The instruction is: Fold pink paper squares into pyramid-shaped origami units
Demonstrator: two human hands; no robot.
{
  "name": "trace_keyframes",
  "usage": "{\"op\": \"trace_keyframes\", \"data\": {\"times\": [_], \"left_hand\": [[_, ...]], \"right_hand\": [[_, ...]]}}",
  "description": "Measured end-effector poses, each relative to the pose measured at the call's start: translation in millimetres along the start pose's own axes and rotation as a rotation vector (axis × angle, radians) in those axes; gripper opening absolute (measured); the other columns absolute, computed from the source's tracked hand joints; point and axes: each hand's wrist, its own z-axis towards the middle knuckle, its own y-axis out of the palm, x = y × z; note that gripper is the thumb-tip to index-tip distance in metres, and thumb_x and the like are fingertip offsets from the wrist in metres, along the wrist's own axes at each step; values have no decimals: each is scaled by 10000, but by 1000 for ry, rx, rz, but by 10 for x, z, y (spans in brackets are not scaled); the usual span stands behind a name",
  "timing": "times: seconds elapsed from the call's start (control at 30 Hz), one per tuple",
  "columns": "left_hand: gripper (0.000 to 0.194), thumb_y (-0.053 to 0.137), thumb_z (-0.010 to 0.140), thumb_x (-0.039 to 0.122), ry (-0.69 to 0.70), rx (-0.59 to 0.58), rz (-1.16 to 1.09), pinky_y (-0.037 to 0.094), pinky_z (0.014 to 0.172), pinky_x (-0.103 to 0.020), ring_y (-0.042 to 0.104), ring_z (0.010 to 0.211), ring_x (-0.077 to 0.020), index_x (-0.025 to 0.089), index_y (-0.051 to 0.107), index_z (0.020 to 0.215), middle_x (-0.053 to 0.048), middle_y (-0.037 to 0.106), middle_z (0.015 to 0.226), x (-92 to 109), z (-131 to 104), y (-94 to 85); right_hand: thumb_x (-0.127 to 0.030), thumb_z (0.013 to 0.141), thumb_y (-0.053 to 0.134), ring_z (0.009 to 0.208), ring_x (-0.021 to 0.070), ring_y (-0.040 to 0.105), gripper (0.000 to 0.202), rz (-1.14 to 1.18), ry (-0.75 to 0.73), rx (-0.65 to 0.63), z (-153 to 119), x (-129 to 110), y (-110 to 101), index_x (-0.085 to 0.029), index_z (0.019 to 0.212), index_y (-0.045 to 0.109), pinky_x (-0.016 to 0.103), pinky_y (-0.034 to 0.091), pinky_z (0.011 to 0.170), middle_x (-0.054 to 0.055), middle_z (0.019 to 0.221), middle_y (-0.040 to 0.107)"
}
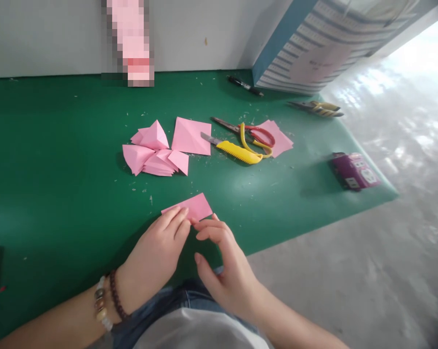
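A folded piece of pink paper point(197, 205) lies near the front edge of the green table. Over its lower left part, my left hand point(161, 237) presses the paper with its fingers together; the thumb is hidden. My right hand point(224, 257) is at the lower right edge of the paper, its index fingertip touching or nearly touching the edge. Its fingers are curved, and the thumb stands apart from them. Beyond my hands is a group of folded pink pieces point(155, 157), with a pink square point(190, 135) beside it, creased across the middle.
A yellow-handled cutter point(239, 151) and scissors point(246, 132) lie partly over pink squares point(282, 143). Farther back are a black pen point(245, 86), pliers point(319, 107) and a striped bag point(299, 58). A purple box point(355, 170) stands near the table's right corner. Paper scraps are scattered about.
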Motion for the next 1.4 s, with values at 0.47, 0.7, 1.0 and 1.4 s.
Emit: {"op": "trace_keyframes", "data": {"times": [0.47, 0.7, 1.0, 1.4], "left_hand": [[471, 307, 864, 21, 8, -124, -25, 454, 1092, -519, 447, 1361, -322, 6, 561, 1260, -209, 536, 1395, -25, -9, -64], [450, 379, 844, -6, 21, -1, -76, 466, 1093, -467, 506, 1308, -309, 1, 539, 1265, -207, 577, 1345, -71, 1, -80], [615, 394, 851, 61, -145, -40, -308, 512, 1033, -444, 530, 1248, -259, 68, 323, 1462, -179, 563, 1339, -148, 30, -193], [679, 382, 780, 2, -183, -82, -405, 506, 1034, -422, 536, 1212, -235, 99, 344, 1451, -163, 568, 1312, -201, 23, -180]], "right_hand": [[-112, 865, 486, 1190, 221, 596, 265, -81, 123, 1, -53, 37, -81, -246, 1080, 408, 550, 358, 1134, 87, 1144, 606], [-173, 907, 515, 1165, 233, 608, 222, -179, 149, 108, -52, 241, -263, -245, 1102, 436, 486, 445, 1047, 88, 1141, 620], [-198, 917, 581, 804, 223, 495, 100, -641, -99, 130, 282, 334, -11, -223, 821, 584, 379, 407, 776, 32, 770, 602], [-169, 945, 495, 777, 220, 489, 161, -571, -121, 27, 264, 162, 296, -206, 808, 571, 368, 388, 758, 39, 738, 602]]}}
